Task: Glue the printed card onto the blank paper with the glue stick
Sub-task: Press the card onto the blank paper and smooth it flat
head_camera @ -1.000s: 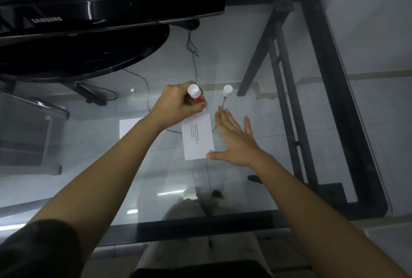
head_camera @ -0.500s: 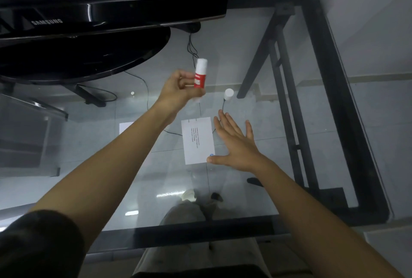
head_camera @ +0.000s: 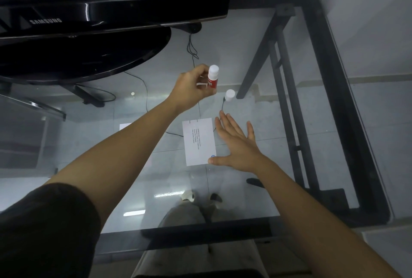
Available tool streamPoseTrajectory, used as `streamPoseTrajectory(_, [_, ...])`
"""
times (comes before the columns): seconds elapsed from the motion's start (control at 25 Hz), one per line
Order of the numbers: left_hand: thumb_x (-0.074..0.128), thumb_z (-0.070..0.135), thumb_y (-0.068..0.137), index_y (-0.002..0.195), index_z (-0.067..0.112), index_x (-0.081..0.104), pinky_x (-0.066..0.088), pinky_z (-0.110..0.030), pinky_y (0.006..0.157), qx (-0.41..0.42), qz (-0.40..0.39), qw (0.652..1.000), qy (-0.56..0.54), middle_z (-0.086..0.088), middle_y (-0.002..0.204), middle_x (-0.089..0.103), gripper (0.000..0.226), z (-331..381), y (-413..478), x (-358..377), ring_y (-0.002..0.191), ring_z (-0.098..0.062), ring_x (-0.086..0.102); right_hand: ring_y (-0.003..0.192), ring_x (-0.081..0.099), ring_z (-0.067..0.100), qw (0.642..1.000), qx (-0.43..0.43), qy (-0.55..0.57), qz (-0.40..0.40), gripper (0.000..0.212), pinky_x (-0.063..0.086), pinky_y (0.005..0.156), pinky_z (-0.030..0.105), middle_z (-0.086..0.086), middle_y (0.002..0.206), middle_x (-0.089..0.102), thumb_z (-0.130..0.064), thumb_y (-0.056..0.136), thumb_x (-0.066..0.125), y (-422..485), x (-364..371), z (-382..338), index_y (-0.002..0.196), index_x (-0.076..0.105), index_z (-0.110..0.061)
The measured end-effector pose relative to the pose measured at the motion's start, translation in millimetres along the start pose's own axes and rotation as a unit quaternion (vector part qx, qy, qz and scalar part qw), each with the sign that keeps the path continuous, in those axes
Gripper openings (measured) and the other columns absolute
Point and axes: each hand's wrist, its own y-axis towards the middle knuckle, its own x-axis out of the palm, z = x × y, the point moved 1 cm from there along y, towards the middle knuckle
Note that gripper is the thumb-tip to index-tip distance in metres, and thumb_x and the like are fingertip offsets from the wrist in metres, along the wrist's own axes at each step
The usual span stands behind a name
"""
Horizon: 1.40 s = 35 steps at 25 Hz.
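Left hand [head_camera: 194, 89] is raised above the glass table [head_camera: 289, 144], fingers closed around the red glue stick [head_camera: 212, 78], white end up. Right hand [head_camera: 236, 144] lies flat and spread, holding nothing, thumb touching the near right corner of the printed card [head_camera: 199, 141]. White cap [head_camera: 229, 94] stands beyond the card; another paper [head_camera: 125, 126] lies partly hidden behind the left forearm.

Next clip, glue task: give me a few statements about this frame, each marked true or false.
1. The left hand holds the glue stick above the table. True.
2. The right hand is clenched in a fist. False: it lies flat, fingers spread, thumb at the printed card's corner.
3. The white cap stands on the glass table beyond the right hand. True.
4. The card is lifted off the table. False: it lies flat on the glass.
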Motion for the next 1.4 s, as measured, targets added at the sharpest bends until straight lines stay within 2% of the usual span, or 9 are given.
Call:
streamPoseTrajectory(0.12, [0.071, 0.014, 0.078, 0.129, 0.020, 0.045, 0.043, -0.008, 0.077, -0.009, 0.049, 0.998, -0.042, 0.005, 0.125, 0.052, 0.057, -1.9, -17.1, -10.7, 0.102, -0.004, 0.051, 0.126, -0.033, -0.002, 1.000, 0.003, 0.002, -0.003, 0.107, -0.025, 0.103, 0.046, -0.015, 0.141, -0.034, -0.065, 0.074, 0.056, -0.6, -0.7, -0.4, 0.142, -0.017, -0.027])
streamPoseTrajectory(0.24, [0.065, 0.016, 0.083, 0.119, 0.016, 0.058, 0.050, -0.018, 0.076, -0.021, 0.129, 0.991, -0.012, 0.004, 0.109, 0.057, 0.037, -18.5, -62.0, -25.3, 0.091, -0.006, 0.056, 0.125, -0.034, -0.002, 1.000, 0.006, 0.003, -0.002, 0.107, -0.024, 0.104, 0.046, -0.015, 0.141, -0.033, -0.065, 0.074, 0.056, -1.4, -0.8, -2.0, 0.142, -0.017, -0.027])
streamPoseTrajectory(0.36, [0.071, 0.027, 0.079, 0.115, 0.012, 0.063, 0.048, -0.030, 0.077, -0.008, 0.086, 0.991, 0.099, -0.008, 0.104, 0.061, 0.040, -35.0, -113.8, -21.3, 0.088, -0.019, 0.057, 0.126, -0.034, -0.002, 1.000, 0.006, 0.004, -0.003, 0.107, -0.023, 0.105, 0.046, -0.016, 0.141, -0.034, -0.064, 0.074, 0.057, -1.7, -1.4, -2.1, 0.142, -0.017, -0.027])
streamPoseTrajectory(0.52, [0.072, 0.047, 0.072, 0.121, 0.018, 0.056, 0.043, -0.040, 0.084, -0.042, 0.026, 0.975, 0.217, -0.008, 0.114, 0.055, 0.059, -40.3, -126.2, -5.4, 0.103, -0.024, 0.050, 0.128, -0.032, 0.000, 1.000, 0.006, 0.000, -0.002, 0.106, -0.022, 0.105, 0.047, -0.015, 0.142, -0.033, -0.063, 0.074, 0.057, -1.4, -2.4, -2.6, 0.142, -0.016, -0.026])
streamPoseTrajectory(0.72, [0.075, 0.036, 0.073, 0.112, 0.021, 0.059, 0.046, -0.037, 0.088, -0.066, -0.001, 0.985, 0.160, -0.006, 0.114, 0.050, 0.045, -37.0, -119.8, -2.0, 0.104, -0.023, 0.046, 0.134, -0.025, 0.004, 1.000, 0.022, -0.006, 0.008, 0.105, -0.020, 0.106, 0.048, -0.009, 0.152, -0.024, -0.060, 0.074, 0.061, -0.9, -4.1, -7.6, 0.144, -0.011, -0.026])
streamPoseTrajectory(0.88, [0.072, 0.020, 0.078, 0.101, 0.017, 0.054, 0.043, -0.011, 0.073, -0.047, 0.010, 0.996, 0.078, -0.002, 0.108, 0.049, 0.029, -30.2, -127.1, 5.8, 0.093, -0.018, 0.053, 0.141, -0.012, 0.015, 0.998, 0.045, 0.006, 0.035, 0.102, -0.011, 0.109, 0.050, -0.005, 0.155, -0.014, -0.051, 0.072, 0.068, -0.5, -4.1, -17.1, 0.145, 0.002, -0.024])
streamPoseTrajectory(1.08, [0.072, 0.012, 0.078, 0.111, 0.028, 0.033, 0.050, -0.010, 0.057, -0.135, 0.076, 0.981, -0.120, 0.003, 0.092, 0.057, 0.053, -27.7, -133.7, 10.0, 0.079, -0.011, 0.063, 0.141, 0.006, 0.022, 0.992, 0.039, 0.065, 0.097, 0.083, 0.007, 0.112, 0.044, -0.001, 0.155, 0.014, -0.036, 0.071, 0.074, -6.8, 0.3, -22.7, 0.139, 0.029, -0.024])
streamPoseTrajectory(1.24, [0.074, 0.014, 0.075, 0.118, 0.025, 0.032, 0.050, -0.009, 0.055, -0.149, 0.103, 0.973, -0.141, 0.000, 0.093, 0.058, 0.061, -28.4, -131.6, 9.3, 0.075, -0.010, 0.064, 0.102, 0.055, 0.014, 0.962, 0.021, 0.195, 0.191, 0.035, 0.044, 0.082, 0.020, -0.002, 0.116, 0.062, -0.032, 0.080, 0.067, -13.4, 4.5, -31.7, 0.111, 0.059, -0.019])
streamPoseTrajectory(1.4, [0.074, 0.021, 0.076, 0.122, 0.022, 0.037, 0.051, -0.011, 0.059, -0.146, 0.078, 0.978, -0.124, 0.003, 0.098, 0.056, 0.059, -23.3, -133.7, 2.5, 0.082, -0.012, 0.063, 0.070, 0.063, 0.010, 0.924, 0.089, 0.274, 0.253, 0.013, 0.055, 0.061, 0.022, 0.002, 0.092, 0.071, -0.023, 0.085, 0.063, -9.4, 2.5, -40.3, 0.087, 0.065, -0.010])
